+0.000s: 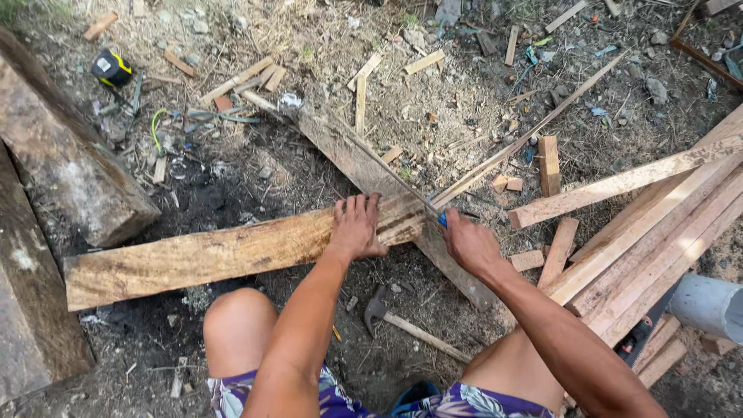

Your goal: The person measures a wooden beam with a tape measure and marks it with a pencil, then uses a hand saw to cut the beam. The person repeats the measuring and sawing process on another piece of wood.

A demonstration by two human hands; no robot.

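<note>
The ground [255, 178] is bare dark earth outdoors, strewn with wood chips, offcuts and dry litter. At the left edge two heavy weathered timbers [66, 162] lie at a slant, and above them, near the top left corner, sits a black and yellow tape measure [112, 68]. A long pale plank [209, 259] runs from the lower left toward the middle, its right end resting across a grey, older board [364, 166] that slants down from the upper middle. The left hand [357, 226] lies flat and open on the plank's right end, fingers spread and pressing down. Below it a claw hammer [387, 317] lies on the earth between the person's bare knees. Just to the right, the right hand [468, 244] is closed around the blue handle of a saw [406, 184], whose thin blade reaches up and left across the plank. At the right edge a stack of fresh reddish battens [658, 240] slopes upward, with a grey pipe [708, 306] beside it.
</note>
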